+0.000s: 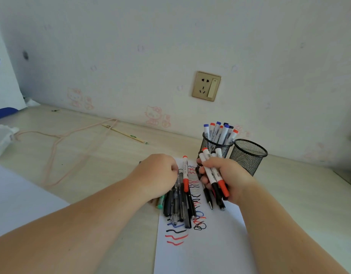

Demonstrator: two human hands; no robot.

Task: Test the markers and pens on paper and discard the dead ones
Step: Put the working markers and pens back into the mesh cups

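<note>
Looking down from a head-worn camera at a pale wood-grain desk [115,155] set against a white wall [151,46] printed with faint pink cartoon cats. A gold-coloured wall socket [206,86] sits above the desk's far edge. On the left lie a pinkish cord [58,135], a thin stick [125,133] and a crumpled white bag [1,139].

Two black mesh pen cups stand near the wall on the right. The left cup [215,146] holds a cluster of markers [220,132] with blue and red caps. The right cup [247,156], just beside it, looks empty from this angle.

A white sheet of paper [210,244] lies in front, covered with red, blue and black test squiggles [177,234]. The left hand [157,175] is curled over a pile of dark pens [178,202] resting on the sheet, with a red-capped marker [185,174] beside its fingers; whether it grips them is unclear. The right hand [228,178] clutches a bundle of markers and pens [214,175] above the paper.
</note>
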